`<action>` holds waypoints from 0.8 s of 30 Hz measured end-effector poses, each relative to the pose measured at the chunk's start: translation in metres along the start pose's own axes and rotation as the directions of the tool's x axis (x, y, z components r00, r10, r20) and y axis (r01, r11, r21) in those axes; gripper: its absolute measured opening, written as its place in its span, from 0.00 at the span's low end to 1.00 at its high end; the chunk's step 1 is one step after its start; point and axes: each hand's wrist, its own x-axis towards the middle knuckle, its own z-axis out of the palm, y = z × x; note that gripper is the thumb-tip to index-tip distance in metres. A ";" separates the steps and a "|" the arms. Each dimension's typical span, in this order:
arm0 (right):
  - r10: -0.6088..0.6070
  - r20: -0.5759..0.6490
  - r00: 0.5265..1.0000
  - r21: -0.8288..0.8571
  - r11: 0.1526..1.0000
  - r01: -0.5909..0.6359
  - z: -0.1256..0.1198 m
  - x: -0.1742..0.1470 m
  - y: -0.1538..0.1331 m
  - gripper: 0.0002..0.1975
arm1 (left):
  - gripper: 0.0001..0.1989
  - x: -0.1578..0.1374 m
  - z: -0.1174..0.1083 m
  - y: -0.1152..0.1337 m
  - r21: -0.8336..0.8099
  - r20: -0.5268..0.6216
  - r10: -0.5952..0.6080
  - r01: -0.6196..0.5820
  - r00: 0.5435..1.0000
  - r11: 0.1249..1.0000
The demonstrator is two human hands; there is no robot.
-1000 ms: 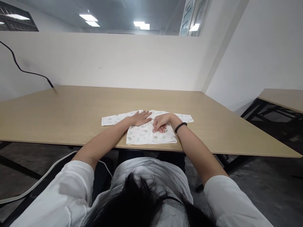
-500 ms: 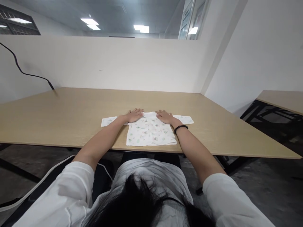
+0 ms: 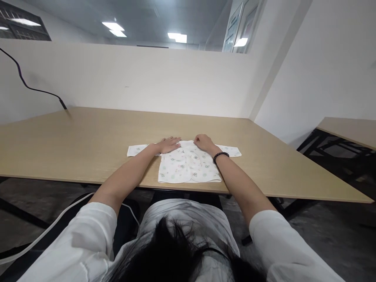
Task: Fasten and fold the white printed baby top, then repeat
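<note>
A small white baby shirt [image 3: 188,164] with a scattered print lies spread on the table, its sleeves stretched out to both sides and its hem near the table's front edge. My left hand [image 3: 169,145] rests flat on the shirt's left shoulder, fingers stretched out. At the right side of the collar, my right hand [image 3: 205,142] is closed, its fingers curled down and pinching the cloth; the fingertips are partly hidden. A black bead bracelet [image 3: 221,156] circles my right wrist.
The wooden table [image 3: 96,137] reaches back to a low white partition [image 3: 152,82]. A black cable [image 3: 44,91] hangs down at the far left. Another table [image 3: 349,129] stands to the right, and a white cord [image 3: 55,219] runs at lower left.
My right hand has gone from lying flat with fingers spread to curled at the collar. My left hand stays flat on the shirt. The view has shifted slightly.
</note>
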 end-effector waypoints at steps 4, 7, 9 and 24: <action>-0.021 -0.006 1.000 -0.022 1.000 0.021 0.000 -0.001 0.003 0.12 | 0.41 0.004 0.002 -0.001 0.003 -0.010 -0.006 0.006 1.000 1.000; 0.022 -0.039 0.999 -0.033 0.999 -0.023 0.003 -0.003 0.005 0.13 | 0.40 0.005 0.004 -0.001 0.005 -0.015 -0.012 0.012 1.000 1.000; 0.060 -0.066 0.996 -0.040 0.997 -0.062 0.005 -0.006 0.004 0.13 | 0.40 0.005 0.004 0.000 0.007 -0.020 -0.019 0.019 1.000 1.000; -0.018 0.101 0.995 0.123 0.992 0.005 -0.012 -0.030 0.006 0.30 | 0.40 0.007 0.000 -0.008 -0.024 -0.063 -0.191 0.189 0.980 0.982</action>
